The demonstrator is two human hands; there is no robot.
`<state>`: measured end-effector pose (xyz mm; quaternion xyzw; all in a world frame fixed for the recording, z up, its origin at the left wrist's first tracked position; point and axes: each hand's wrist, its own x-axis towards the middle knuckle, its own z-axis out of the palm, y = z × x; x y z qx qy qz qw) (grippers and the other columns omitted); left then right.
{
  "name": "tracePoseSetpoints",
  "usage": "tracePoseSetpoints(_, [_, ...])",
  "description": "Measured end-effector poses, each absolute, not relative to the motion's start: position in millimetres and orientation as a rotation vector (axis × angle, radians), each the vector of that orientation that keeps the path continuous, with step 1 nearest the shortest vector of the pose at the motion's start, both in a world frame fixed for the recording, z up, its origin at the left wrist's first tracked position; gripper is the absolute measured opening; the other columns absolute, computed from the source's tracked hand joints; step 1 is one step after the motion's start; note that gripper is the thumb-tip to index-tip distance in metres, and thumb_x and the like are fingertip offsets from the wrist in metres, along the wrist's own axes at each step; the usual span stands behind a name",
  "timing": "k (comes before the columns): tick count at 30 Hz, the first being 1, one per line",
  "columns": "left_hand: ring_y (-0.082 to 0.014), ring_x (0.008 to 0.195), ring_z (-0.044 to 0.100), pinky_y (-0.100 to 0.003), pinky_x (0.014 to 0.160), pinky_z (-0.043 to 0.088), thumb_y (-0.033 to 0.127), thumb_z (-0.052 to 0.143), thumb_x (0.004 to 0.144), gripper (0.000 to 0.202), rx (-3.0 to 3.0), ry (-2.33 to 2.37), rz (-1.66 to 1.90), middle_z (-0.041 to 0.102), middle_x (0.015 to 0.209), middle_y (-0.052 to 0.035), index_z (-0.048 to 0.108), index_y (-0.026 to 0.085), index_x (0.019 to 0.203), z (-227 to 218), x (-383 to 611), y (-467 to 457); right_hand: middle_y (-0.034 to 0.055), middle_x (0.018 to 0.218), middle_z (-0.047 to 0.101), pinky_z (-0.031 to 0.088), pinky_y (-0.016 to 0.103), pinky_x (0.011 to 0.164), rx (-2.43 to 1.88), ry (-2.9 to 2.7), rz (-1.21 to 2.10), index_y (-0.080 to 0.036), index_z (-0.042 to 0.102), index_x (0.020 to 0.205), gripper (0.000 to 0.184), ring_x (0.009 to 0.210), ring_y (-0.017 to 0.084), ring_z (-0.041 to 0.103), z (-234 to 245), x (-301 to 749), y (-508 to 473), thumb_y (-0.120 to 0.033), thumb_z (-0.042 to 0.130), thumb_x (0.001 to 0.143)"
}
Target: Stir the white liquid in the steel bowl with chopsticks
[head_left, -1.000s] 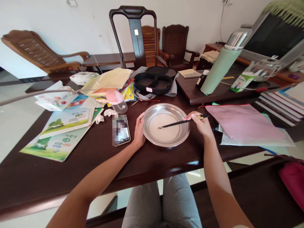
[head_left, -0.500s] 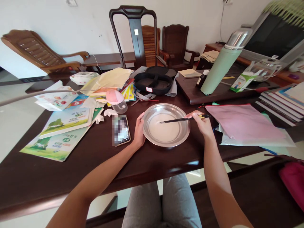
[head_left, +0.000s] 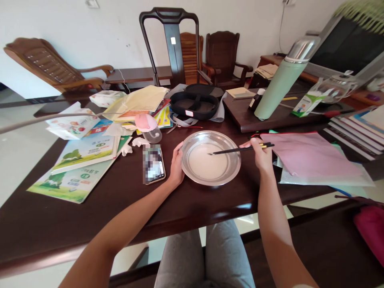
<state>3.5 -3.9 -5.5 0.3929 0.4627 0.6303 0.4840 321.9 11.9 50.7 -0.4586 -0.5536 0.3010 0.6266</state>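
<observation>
A round metal dish [head_left: 233, 171] with a pale white liquid in it sits on the dark wooden table [head_left: 90, 212]. My left hand [head_left: 176, 165] curls against the dish's left rim and steadies it. My right hand [head_left: 260, 153] is closed on a pair of dark chopsticks [head_left: 237, 150] at the dish's right side. Their tips point left and reach over the middle of the liquid.
A phone [head_left: 153, 163] lies just left of my left hand. Picture books [head_left: 81, 160] and papers cover the table's left. A pink folder [head_left: 306, 154] and stacked books lie on the right. Behind stand a black case [head_left: 195, 103], a green flask [head_left: 279, 86] and wooden chairs.
The chopstick tips have swept from the dish's left part up and to the right, toward its middle. My right hand has drawn back a little to the right. My left hand has stayed put.
</observation>
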Motion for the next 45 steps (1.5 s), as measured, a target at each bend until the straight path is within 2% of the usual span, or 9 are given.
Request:
tracePoseSetpoints(4, [-0.0322,0.148,0.062,-0.046,0.124,0.05,0.069,0.075,0.093,0.06,0.966,1.129,1.527,0.067,0.16,-0.0098,0.07,0.03,0.137,-6.9,2.7,-3.4,0.0014,0.059,0.071,0.065,0.046,0.076,-1.02,-1.26,0.733,-0.03,0.067,0.062,0.058,0.066,0.028,0.077,47.5,323.7,10.9,-0.08,0.074,0.089])
tracePoseSetpoints(9, [-0.0329,0.148,0.063,-0.046,0.124,0.05,0.068,0.077,0.092,0.06,0.938,1.127,1.528,0.069,0.158,-0.0098,0.07,0.029,0.137,-4.0,4.4,-3.9,0.0027,0.069,0.078,0.066,0.046,0.083,-1.025,-1.432,0.848,-0.029,0.071,0.067,0.055,0.076,0.028,0.079,51.4,316.6,7.4,-0.08,0.077,0.087])
tracePoseSetpoints(16, [-0.0328,0.146,0.064,-0.046,0.123,0.051,0.068,0.078,0.09,0.061,0.912,1.133,1.534,0.07,0.156,-0.0095,0.07,0.03,0.137,-4.2,4.7,-4.2,0.0007,0.057,0.07,0.063,0.042,0.07,-1.012,-1.191,0.676,-0.028,0.066,0.06,0.06,0.058,0.024,0.072,51.2,322.4,10.8,-0.079,0.076,0.089])
tracePoseSetpoints(23, [-0.0324,0.147,0.063,-0.046,0.124,0.05,0.068,0.077,0.092,0.06,0.942,1.118,1.536,0.07,0.155,-0.0099,0.07,0.029,0.137,-5.9,4.3,-3.2,0.0025,0.072,0.08,0.066,0.044,0.084,-1.001,-1.437,0.824,-0.029,0.076,0.069,0.052,0.075,0.027,0.079,50.8,316.5,8.0,-0.077,0.079,0.089])
tracePoseSetpoints(30, [-0.0325,0.146,0.064,-0.046,0.123,0.05,0.068,0.08,0.089,0.063,0.92,1.122,1.534,0.071,0.155,-0.0099,0.07,0.028,0.137,-4.1,4.2,-3.7,0.0009,0.059,0.072,0.064,0.041,0.071,-0.975,-1.24,0.732,-0.028,0.07,0.062,0.056,0.062,0.024,0.075,47.4,323.5,11.9,-0.077,0.078,0.09])
tracePoseSetpoints(34, [-0.0322,0.146,0.064,-0.045,0.123,0.05,0.067,0.08,0.088,0.062,0.914,1.116,1.545,0.071,0.155,-0.0092,0.071,0.028,0.135,-4.3,4.8,-3.3,0.0022,0.069,0.078,0.066,0.042,0.079,-0.977,-1.449,0.869,-0.028,0.074,0.066,0.054,0.072,0.026,0.079,51.3,317.4,6.8,-0.077,0.079,0.089])
tracePoseSetpoints(37, [-0.0321,0.146,0.064,-0.045,0.122,0.051,0.066,0.08,0.089,0.06,0.912,1.118,1.543,0.071,0.155,-0.0092,0.071,0.028,0.135,-5.7,5.0,-2.5,0.0024,0.071,0.08,0.067,0.044,0.083,-1.002,-1.438,0.81,-0.029,0.075,0.068,0.053,0.074,0.027,0.08,52.2,317.8,8.0,-0.077,0.079,0.089])
tracePoseSetpoints(42, [-0.0317,0.146,0.064,-0.044,0.122,0.052,0.065,0.079,0.091,0.059,0.917,1.126,1.541,0.07,0.157,-0.0093,0.07,0.028,0.137,-8.4,3.6,-1.9,0.0016,0.062,0.075,0.065,0.042,0.077,-1.01,-1.25,0.723,-0.029,0.073,0.063,0.056,0.064,0.025,0.076,47.9,325.0,11.7,-0.077,0.077,0.09])
tracePoseSetpoints(45, [-0.0312,0.147,0.064,-0.044,0.123,0.051,0.064,0.077,0.093,0.057,0.941,1.126,1.539,0.069,0.158,-0.0088,0.071,0.029,0.137,-8.4,2.9,-2.3,0.0023,0.067,0.078,0.065,0.041,0.078,-0.993,-1.37,0.808,-0.028,0.075,0.065,0.054,0.069,0.025,0.078,49.4,321.3,8.9,-0.076,0.079,0.089])
